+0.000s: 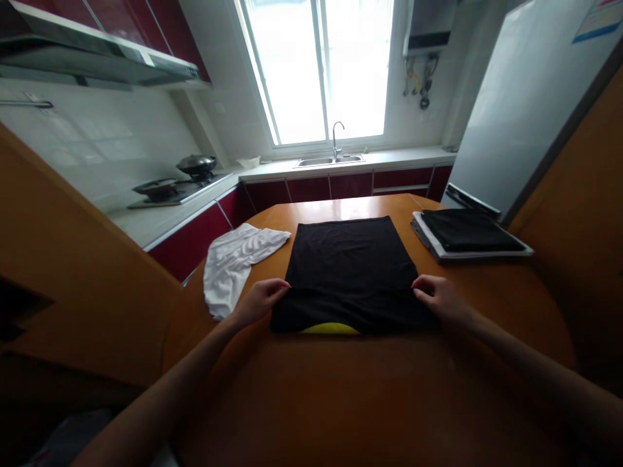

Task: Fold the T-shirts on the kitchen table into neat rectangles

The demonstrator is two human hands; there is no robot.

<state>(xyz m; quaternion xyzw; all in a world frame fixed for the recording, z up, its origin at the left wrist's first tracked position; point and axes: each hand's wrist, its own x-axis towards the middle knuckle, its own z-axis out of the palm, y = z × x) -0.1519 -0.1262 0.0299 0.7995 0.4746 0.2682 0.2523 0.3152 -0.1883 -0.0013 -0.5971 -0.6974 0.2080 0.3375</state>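
A black cloth garment (353, 256) lies spread on the wooden table (350, 395), with a yellow curved patch showing at its near edge. My left hand (263, 298) pinches the garment's left side, and my right hand (440, 298) pinches its right side at about the same height. Between the two hands a raised crease runs across the fabric. To the left of the garment lies a crumpled white cloth (228, 266). On the right is a stack of folded cloths (472, 232), black on top with white and grey below.
Beyond the table a counter (399, 155) holds a sink (316, 161) under the window. Two pans (196, 164) sit on the stove at the left. A refrigerator (516, 97) stands behind the table's right side.
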